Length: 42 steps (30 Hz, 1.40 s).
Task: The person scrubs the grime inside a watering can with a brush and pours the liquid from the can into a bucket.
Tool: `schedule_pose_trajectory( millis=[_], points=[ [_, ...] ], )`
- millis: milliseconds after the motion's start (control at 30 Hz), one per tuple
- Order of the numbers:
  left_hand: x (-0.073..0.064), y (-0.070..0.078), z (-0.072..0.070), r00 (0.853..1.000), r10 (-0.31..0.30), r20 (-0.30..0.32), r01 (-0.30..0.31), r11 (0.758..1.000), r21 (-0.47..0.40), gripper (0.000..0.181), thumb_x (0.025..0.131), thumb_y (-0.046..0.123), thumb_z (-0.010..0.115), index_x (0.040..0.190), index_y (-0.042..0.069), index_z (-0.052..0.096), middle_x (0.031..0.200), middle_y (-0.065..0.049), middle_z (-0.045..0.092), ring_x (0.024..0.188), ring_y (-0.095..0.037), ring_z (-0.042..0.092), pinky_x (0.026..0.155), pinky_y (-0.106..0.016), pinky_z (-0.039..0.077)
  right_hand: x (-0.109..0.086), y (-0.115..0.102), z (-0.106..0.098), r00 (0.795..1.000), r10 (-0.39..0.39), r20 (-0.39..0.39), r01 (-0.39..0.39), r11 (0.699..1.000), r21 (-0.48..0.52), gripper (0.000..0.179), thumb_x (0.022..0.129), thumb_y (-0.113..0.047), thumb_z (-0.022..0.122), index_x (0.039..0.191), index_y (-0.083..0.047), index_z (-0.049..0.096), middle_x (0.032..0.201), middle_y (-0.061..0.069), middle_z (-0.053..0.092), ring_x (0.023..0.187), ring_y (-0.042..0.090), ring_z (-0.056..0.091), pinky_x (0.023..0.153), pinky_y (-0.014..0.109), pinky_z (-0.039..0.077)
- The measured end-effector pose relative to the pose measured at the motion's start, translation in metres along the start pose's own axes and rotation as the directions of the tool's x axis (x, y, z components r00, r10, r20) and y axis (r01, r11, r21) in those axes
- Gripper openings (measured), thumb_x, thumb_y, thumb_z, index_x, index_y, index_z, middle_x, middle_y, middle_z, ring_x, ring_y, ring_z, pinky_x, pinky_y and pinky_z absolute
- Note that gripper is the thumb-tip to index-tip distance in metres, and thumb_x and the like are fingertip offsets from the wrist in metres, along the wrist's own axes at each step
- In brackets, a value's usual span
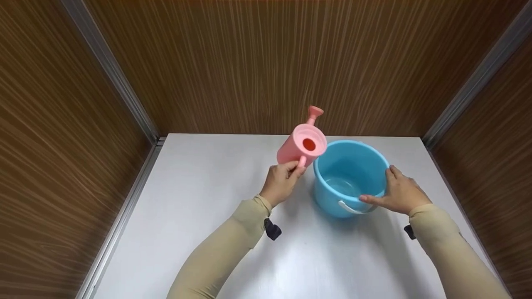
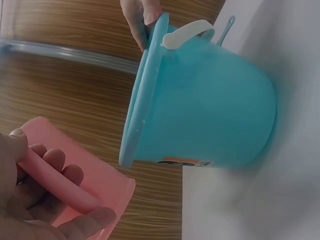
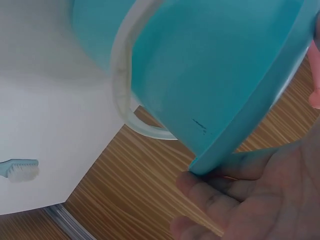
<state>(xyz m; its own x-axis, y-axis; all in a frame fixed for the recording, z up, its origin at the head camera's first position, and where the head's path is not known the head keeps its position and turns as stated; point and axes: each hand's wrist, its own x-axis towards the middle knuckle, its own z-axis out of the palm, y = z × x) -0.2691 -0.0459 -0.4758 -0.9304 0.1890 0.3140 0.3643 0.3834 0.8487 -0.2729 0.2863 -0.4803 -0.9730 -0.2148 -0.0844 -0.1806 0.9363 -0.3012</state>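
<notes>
In the head view, my left hand [image 1: 282, 182] grips a pink watering can [image 1: 286, 149] by its handle [image 2: 57, 182]. The can hangs above the table, just left of a blue bucket [image 1: 332, 203]. Its sprinkler head [image 1: 315, 111] points away from me, and a round hole shows in its top. My right hand [image 1: 401, 193] holds the bucket's rim at the right, thumb along the near edge and fingers at the far side. The bucket's white handle [image 1: 353, 209] hangs down its near side. Nothing is visible inside the bucket.
A blue brush with white bristles [image 3: 22, 171] lies on the white table [image 3: 45, 120] in the right wrist view; the bucket may hide it from the head view. Brown wood-grain panels [image 1: 257, 66] enclose the table's back and sides, with metal strips at the corners.
</notes>
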Motion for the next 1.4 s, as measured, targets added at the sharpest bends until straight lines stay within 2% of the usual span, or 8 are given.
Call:
schedule_pose_trajectory(
  millis=[167,300,467,867,1033,1167,1400],
  points=[
    [0.003,0.005,0.001,1.0,-0.004,0.008,0.003,1.0,0.025,0.021,0.094,0.026,0.063,0.104,0.009,0.07,0.084,0.002,0.066,0.074,-0.01,0.053,0.066,-0.02,0.047,0.0,-0.002,-0.003,1.0,0.004,0.013,-0.004,1.0,0.0,0.134,0.062,-0.086,0.058,0.147,0.01,0.019,0.145,0.036,0.025,0.118,0.062,0.037,0.083,0.072,0.038],
    [0.004,0.006,0.004,1.0,0.004,0.009,-0.004,0.999,0.031,0.022,0.094,0.025,0.063,0.105,0.007,0.071,0.088,0.0,0.068,0.076,-0.011,0.055,0.068,-0.021,0.048,0.001,-0.002,-0.004,1.0,0.007,0.021,-0.007,1.0,-0.002,0.135,0.061,-0.086,0.058,0.146,0.011,0.02,0.145,0.036,0.026,0.119,0.062,0.037,0.084,0.072,0.038],
    [0.006,0.006,0.006,1.0,0.001,0.014,-0.002,0.999,0.045,0.026,0.092,0.029,0.064,0.108,0.009,0.071,0.091,0.003,0.069,0.077,-0.011,0.056,0.069,-0.02,0.049,0.002,-0.002,-0.002,1.0,0.009,0.023,-0.009,1.0,-0.013,0.135,0.062,-0.087,0.058,0.146,0.012,0.02,0.145,0.036,0.026,0.12,0.061,0.037,0.086,0.071,0.037],
    [0.009,0.008,0.01,1.0,-0.003,0.03,0.001,0.999,0.055,0.024,0.093,0.027,0.063,0.106,0.008,0.071,0.086,-0.004,0.068,0.073,-0.011,0.053,0.065,-0.019,0.046,0.003,-0.006,-0.005,0.998,0.034,0.054,-0.034,0.999,0.005,0.136,0.061,-0.087,0.059,0.147,0.01,0.017,0.146,0.037,0.022,0.121,0.063,0.033,0.083,0.072,0.036],
    [0.009,0.01,0.011,0.999,-0.016,0.029,0.014,0.997,0.075,0.028,0.092,0.029,0.063,0.107,0.007,0.071,0.08,0.0,0.064,0.072,-0.011,0.052,0.064,-0.019,0.046,0.003,-0.008,-0.004,0.998,0.024,0.057,-0.025,1.0,0.007,0.136,0.061,-0.087,0.059,0.147,0.01,0.017,0.146,0.037,0.022,0.121,0.063,0.033,0.084,0.073,0.036],
    [0.009,0.011,0.014,1.0,-0.017,0.021,0.015,0.995,0.095,0.025,0.093,0.027,0.064,0.107,0.007,0.071,0.077,0.004,0.06,0.072,-0.011,0.052,0.064,-0.019,0.046,0.004,-0.008,-0.005,0.998,0.02,0.055,-0.02,1.0,0.007,0.135,0.061,-0.086,0.059,0.147,0.009,0.018,0.146,0.037,0.023,0.12,0.063,0.033,0.083,0.073,0.037],
    [0.011,0.014,0.019,1.0,0.007,0.028,-0.012,0.984,0.177,0.025,0.092,0.03,0.063,0.105,0.011,0.071,0.075,0.004,0.058,0.073,-0.011,0.052,0.066,-0.017,0.046,0.004,-0.007,-0.003,0.999,0.0,0.046,0.0,1.0,0.001,0.133,0.063,-0.085,0.059,0.147,0.009,0.02,0.146,0.037,0.024,0.119,0.063,0.036,0.085,0.072,0.038]
  ],
)
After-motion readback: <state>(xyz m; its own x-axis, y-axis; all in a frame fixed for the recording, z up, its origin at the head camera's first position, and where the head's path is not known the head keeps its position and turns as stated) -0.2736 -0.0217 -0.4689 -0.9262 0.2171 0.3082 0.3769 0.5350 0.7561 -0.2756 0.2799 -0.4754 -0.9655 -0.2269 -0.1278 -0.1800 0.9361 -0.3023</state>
